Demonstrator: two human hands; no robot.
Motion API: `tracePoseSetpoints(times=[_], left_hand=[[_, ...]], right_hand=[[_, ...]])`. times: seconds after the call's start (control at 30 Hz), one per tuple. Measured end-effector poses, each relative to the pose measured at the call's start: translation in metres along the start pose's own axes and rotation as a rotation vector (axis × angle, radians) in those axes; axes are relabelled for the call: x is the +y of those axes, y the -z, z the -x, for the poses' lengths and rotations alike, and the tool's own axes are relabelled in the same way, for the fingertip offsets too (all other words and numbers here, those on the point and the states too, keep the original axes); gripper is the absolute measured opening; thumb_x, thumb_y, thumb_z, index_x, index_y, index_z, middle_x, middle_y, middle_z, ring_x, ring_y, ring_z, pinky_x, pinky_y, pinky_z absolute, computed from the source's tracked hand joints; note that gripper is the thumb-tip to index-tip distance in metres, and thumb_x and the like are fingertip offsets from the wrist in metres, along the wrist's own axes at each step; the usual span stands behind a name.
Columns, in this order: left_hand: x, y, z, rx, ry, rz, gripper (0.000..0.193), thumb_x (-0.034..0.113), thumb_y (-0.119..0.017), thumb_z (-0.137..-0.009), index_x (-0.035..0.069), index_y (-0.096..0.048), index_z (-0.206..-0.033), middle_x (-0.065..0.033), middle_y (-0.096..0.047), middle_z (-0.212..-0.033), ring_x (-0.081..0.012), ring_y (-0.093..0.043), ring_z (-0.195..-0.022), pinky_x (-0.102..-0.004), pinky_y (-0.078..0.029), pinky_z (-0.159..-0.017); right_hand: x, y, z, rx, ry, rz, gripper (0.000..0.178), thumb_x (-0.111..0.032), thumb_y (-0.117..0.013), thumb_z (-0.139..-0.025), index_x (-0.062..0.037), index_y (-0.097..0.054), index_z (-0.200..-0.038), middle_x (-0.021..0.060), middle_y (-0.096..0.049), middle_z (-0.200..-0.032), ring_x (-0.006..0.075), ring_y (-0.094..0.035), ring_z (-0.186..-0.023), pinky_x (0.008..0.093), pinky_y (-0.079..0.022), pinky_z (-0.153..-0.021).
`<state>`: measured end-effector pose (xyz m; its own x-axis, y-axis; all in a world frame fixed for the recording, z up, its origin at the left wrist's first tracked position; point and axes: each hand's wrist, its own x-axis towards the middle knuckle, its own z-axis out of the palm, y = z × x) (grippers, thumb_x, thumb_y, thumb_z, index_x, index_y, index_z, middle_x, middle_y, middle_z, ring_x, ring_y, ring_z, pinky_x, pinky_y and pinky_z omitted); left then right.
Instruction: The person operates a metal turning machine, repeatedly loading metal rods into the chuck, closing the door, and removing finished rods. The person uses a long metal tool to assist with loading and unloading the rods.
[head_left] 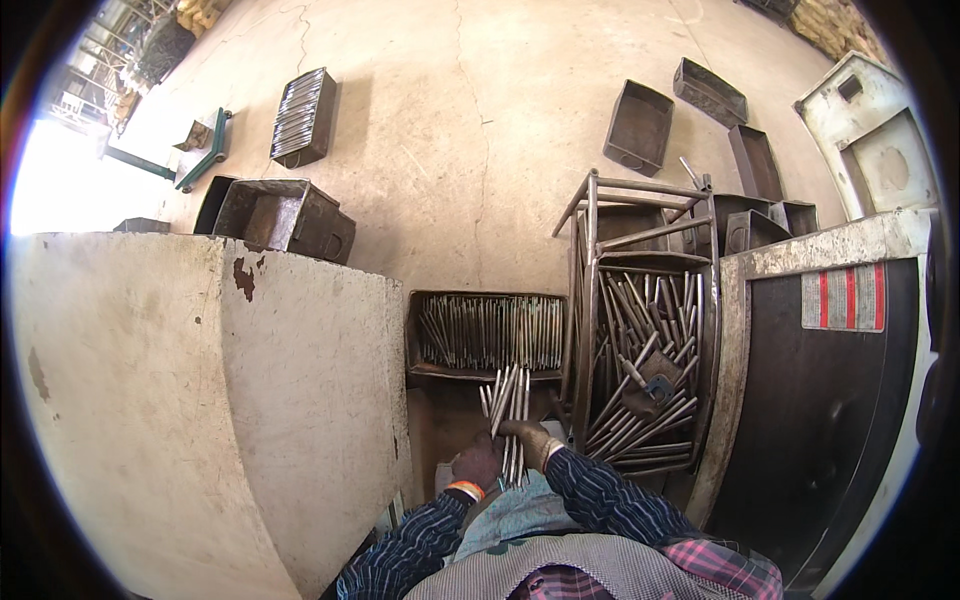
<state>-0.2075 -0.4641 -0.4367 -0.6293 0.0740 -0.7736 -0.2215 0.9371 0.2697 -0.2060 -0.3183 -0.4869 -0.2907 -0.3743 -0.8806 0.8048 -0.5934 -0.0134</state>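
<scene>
The left hand (pixel 477 461) and right hand (pixel 524 434), side by side, have their fingers clenched around a bundle of metal rods (pixel 517 396) above the lap. Just beyond sits a dark box (pixel 440 373) packed with upright rods; to its right, a metal rack (pixel 591 225) holds a jumbled pile of rods (pixel 640 430).

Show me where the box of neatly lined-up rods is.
In the head view, the long dark box of lined-up rods sits just below centre, beyond the held bunch of rods and just left of the metal rack.
</scene>
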Motion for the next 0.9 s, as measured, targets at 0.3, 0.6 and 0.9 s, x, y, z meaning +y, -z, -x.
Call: tracePoseSetpoints(times=[0.3,0.6,0.9], left_hand=[[0.028,0.018,-0.055,-0.05,-0.046,-0.234,0.06,0.042,-0.046,-0.101,0.008,-0.032,-0.149,-0.0265,-0.057,-0.136,-0.0487,-0.067,-0.106,-0.0599,-0.052,-0.089],[-0.033,0.003,-0.002,-0.139,-0.127,-0.167,0.049,0.045,-0.047,-0.098,0.01,-0.058,-0.13,-0.0244,-0.071,-0.114,-0.0454,-0.067,-0.107,-0.0617,-0.05,-0.091],[0.016,0.038,0.04,-0.171,-0.181,-0.281,0.06,0.05,-0.049,-0.097,0.013,-0.047,-0.145,-0.0226,-0.057,-0.142,-0.0433,-0.058,-0.126,-0.0557,-0.045,-0.103]], right_hand=[[-0.067,0.003,-0.083,0.461,0.087,0.5,0.066,-0.027,-0.074,-0.087,0.0016,-0.052,-0.142,0.0216,-0.063,-0.137,0.0297,-0.058,-0.128,0.0362,-0.046,-0.107],[-0.028,0.017,0.004,0.34,0.377,0.86,0.073,-0.031,-0.076,-0.083,-0.0033,-0.05,-0.145,0.0166,-0.062,-0.126,0.0278,-0.062,-0.108,0.0369,-0.05,-0.091],[0.004,0.021,0.168,0.079,0.476,0.519,0.079,-0.037,-0.072,-0.093,-0.0013,-0.038,-0.155,0.0119,-0.064,-0.121,0.0171,-0.061,-0.101,0.0287,-0.051,-0.088]])
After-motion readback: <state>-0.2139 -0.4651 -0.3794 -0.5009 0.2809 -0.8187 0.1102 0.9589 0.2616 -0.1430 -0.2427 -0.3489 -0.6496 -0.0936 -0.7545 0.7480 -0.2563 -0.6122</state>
